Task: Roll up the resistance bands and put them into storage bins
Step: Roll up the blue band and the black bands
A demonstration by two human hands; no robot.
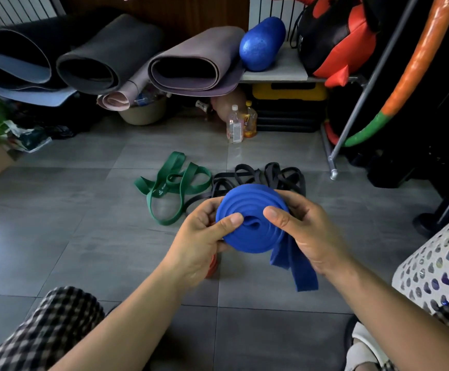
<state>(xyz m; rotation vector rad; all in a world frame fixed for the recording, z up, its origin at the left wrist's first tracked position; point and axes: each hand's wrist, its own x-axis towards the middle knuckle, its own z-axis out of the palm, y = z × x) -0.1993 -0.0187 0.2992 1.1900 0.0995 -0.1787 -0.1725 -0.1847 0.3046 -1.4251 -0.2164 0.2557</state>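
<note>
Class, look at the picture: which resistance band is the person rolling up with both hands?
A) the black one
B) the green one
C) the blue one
C: the left hand and right hand both grip the coiled blue band, while the green band and black bands lie loose on the floor.

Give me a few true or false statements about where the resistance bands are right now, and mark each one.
1. The left hand and the right hand both grip the blue band. True.
2. The blue band is fully rolled. False: a tail hangs loose below the roll.
3. The green band lies unrolled on the floor. True.
4. The black bands are rolled up. False: they lie tangled on the floor beside the green band.
</note>
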